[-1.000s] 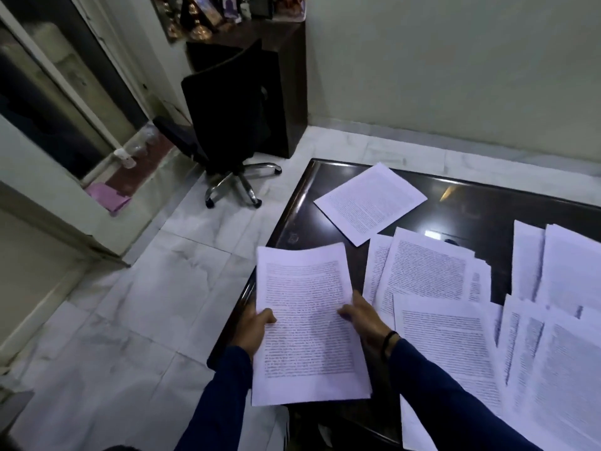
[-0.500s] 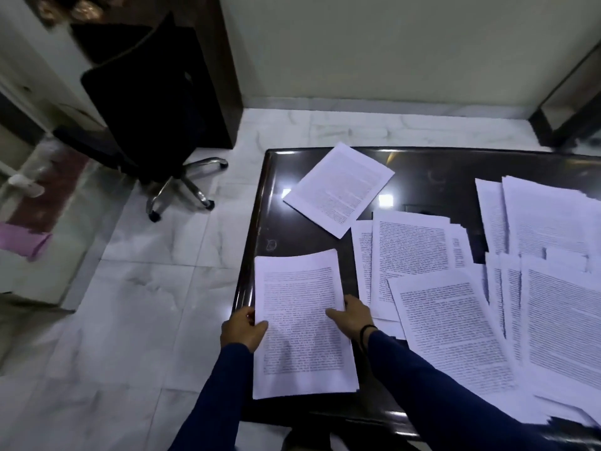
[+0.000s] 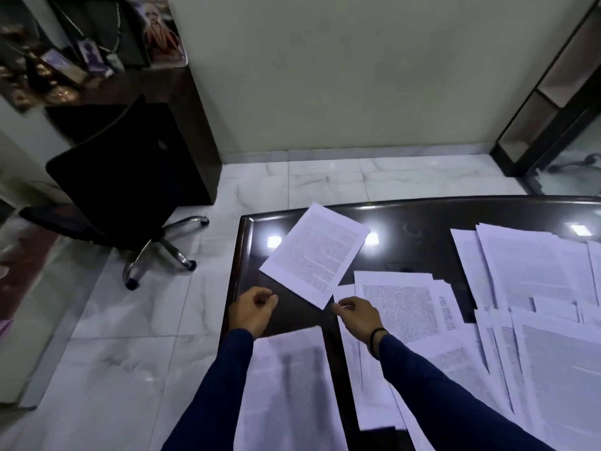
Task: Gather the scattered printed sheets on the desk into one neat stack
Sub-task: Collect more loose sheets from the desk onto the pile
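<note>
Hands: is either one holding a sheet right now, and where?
Neither. The left hand is loosely curled and empty; the right hand reaches toward the angled sheet, near its corner.

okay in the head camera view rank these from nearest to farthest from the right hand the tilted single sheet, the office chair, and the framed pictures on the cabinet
From the right hand:
1. Tilted single sheet, just ahead, its near corner by the fingertips.
2. Office chair, on the floor, far left of the desk.
3. Framed pictures, on the cabinet in the back left corner.
</note>
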{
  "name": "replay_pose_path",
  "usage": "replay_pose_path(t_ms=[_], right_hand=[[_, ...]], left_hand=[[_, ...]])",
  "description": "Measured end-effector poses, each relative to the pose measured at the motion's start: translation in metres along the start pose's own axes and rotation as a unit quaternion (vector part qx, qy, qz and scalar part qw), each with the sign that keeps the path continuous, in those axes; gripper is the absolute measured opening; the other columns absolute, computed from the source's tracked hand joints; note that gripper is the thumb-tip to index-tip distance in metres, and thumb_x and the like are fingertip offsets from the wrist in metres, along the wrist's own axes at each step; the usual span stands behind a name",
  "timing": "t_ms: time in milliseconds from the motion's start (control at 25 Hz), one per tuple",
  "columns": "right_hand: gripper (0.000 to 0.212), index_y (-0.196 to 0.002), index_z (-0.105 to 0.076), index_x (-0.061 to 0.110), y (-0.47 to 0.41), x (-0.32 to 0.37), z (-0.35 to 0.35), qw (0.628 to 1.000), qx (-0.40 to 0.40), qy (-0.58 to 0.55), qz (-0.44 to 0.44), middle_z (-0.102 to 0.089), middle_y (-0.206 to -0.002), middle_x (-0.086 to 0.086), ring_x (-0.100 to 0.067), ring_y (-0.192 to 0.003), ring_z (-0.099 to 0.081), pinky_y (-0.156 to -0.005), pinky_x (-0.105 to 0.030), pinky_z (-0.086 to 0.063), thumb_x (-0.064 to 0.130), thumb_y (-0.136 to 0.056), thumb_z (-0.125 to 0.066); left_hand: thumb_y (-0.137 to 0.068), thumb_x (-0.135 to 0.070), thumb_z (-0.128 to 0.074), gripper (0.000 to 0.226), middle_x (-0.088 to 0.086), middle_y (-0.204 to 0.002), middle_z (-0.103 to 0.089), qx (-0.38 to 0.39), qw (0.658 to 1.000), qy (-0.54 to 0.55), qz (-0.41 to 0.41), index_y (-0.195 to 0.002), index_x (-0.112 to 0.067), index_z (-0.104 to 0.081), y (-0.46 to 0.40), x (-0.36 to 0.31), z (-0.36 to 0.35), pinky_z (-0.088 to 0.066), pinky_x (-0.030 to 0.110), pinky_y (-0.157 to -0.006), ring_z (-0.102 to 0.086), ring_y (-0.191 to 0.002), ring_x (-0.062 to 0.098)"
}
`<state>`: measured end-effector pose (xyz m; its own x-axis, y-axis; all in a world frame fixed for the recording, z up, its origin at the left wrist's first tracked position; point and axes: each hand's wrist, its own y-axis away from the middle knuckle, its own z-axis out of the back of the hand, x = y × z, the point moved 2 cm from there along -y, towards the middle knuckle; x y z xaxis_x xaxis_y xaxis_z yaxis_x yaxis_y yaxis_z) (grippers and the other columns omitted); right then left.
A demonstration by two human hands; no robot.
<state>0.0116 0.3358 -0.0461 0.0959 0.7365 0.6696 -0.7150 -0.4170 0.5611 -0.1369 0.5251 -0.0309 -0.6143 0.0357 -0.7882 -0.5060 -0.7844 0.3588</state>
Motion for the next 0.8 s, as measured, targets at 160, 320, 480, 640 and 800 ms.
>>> replay_pose_path(t_ms=[160, 320, 480, 640, 800], right_hand=[[0.045, -0.111, -0.066, -0.003, -0.082, 0.03, 0.016, 0.998, -0.047, -0.007, -0.029, -0.072, -0.097, -0.011, -0.032, -0.104, -0.066, -0.092, -0.038, -0.051, 0.037, -0.09, -0.062], [0.07, -0.14, -0.048, 0.01, -0.14, 0.044, 0.02, 0.992, -0.094, -0.038, -0.079, -0.058, -0.132, -0.012, -0.03, -0.118, -0.059, -0.103, -0.039, -0.049, 0.044, -0.083, -0.069], [0.066, -0.137, -0.041, 0.014, -0.161, 0.042, 0.018, 0.979, -0.141, -0.091, -0.114, -0.04, -0.133, -0.01, -0.027, -0.103, -0.054, -0.093, -0.037, -0.048, 0.032, -0.082, -0.074], [0.07, -0.126, -0.042, 0.01, -0.171, 0.042, 0.012, 0.966, -0.152, -0.147, -0.145, -0.057, -0.122, -0.011, -0.029, -0.1, -0.063, -0.085, -0.047, -0.058, 0.027, -0.071, -0.082], [0.036, -0.106, -0.063, 0.008, -0.173, 0.04, 0.012, 0.972, -0.092, -0.158, -0.147, -0.066, -0.119, -0.011, -0.028, -0.107, -0.065, -0.091, -0.039, -0.057, 0.02, -0.078, -0.082]], left_hand=[[-0.084, -0.023, -0.075, 0.016, 0.001, -0.093, -0.07, -0.001, 0.999, -0.037, -0.02, -0.098, -0.018, -0.072, -0.089, -0.039, -0.032, -0.053, 0.031, -0.086, -0.067, -0.09, 0.022], [-0.085, -0.023, -0.072, 0.046, 0.015, -0.125, -0.057, 0.004, 0.987, -0.156, -0.041, -0.126, -0.01, -0.058, -0.156, -0.052, -0.054, -0.045, 0.033, -0.086, -0.056, -0.113, 0.032], [-0.079, -0.037, -0.074, 0.071, 0.008, -0.137, -0.047, 0.053, 0.949, -0.311, 0.013, -0.138, -0.025, -0.038, -0.187, -0.04, -0.068, -0.041, 0.052, -0.099, -0.04, -0.13, 0.033], [-0.08, -0.036, -0.071, 0.043, 0.006, -0.13, -0.049, 0.055, 0.943, -0.321, 0.066, -0.117, -0.022, -0.053, -0.188, -0.034, -0.08, -0.031, 0.058, -0.104, -0.037, -0.127, 0.031], [-0.083, -0.024, -0.068, 0.018, 0.005, -0.115, -0.063, 0.047, 0.973, -0.225, 0.038, -0.099, -0.016, -0.064, -0.181, -0.032, -0.08, -0.05, 0.044, -0.09, -0.059, -0.107, 0.029]])
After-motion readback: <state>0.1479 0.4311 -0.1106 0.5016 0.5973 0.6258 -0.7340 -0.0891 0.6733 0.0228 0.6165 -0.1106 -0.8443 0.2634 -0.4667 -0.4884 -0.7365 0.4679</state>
